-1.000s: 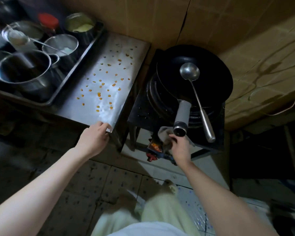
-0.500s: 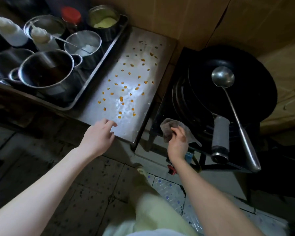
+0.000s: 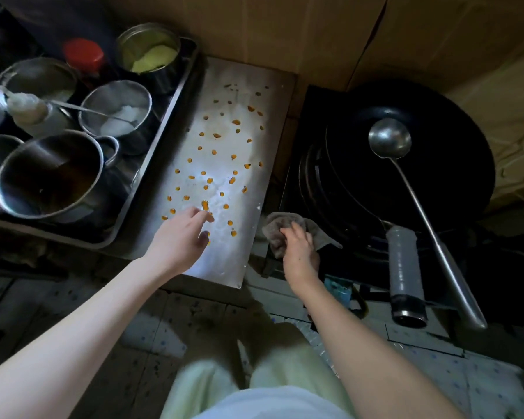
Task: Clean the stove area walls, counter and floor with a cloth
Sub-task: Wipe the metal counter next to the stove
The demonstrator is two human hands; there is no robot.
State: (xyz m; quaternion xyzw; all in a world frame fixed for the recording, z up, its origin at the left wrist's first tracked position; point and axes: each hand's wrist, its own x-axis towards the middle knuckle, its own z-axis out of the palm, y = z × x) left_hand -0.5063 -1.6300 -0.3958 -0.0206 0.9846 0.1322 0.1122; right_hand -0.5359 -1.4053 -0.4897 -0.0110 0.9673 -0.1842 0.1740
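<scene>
A steel counter (image 3: 242,261) is dotted with several orange drops (image 3: 215,179). My left hand (image 3: 180,237) hovers over the counter's near part, fingers loosely extended toward the drops, holding nothing. My right hand (image 3: 298,252) grips a grey-brown cloth (image 3: 274,223) at the gap between the counter and the black stove (image 3: 315,189). Brown cardboard-like wall panels (image 3: 285,31) rise behind the counter and stove. Speckled floor tiles (image 3: 152,328) lie below.
A black wok (image 3: 436,182) sits on the stove with a steel ladle (image 3: 389,140) in it; its grey handle (image 3: 403,267) sticks out toward me. To the left, a metal tray (image 3: 161,122) holds several pots and bowls, a red-capped jar (image 3: 84,55) and a squeeze bottle (image 3: 28,108).
My left hand moved from the counter's front edge forward over the counter surface. My right hand lifted the cloth from under the wok handle to the stove's left front corner. The view shifted closer.
</scene>
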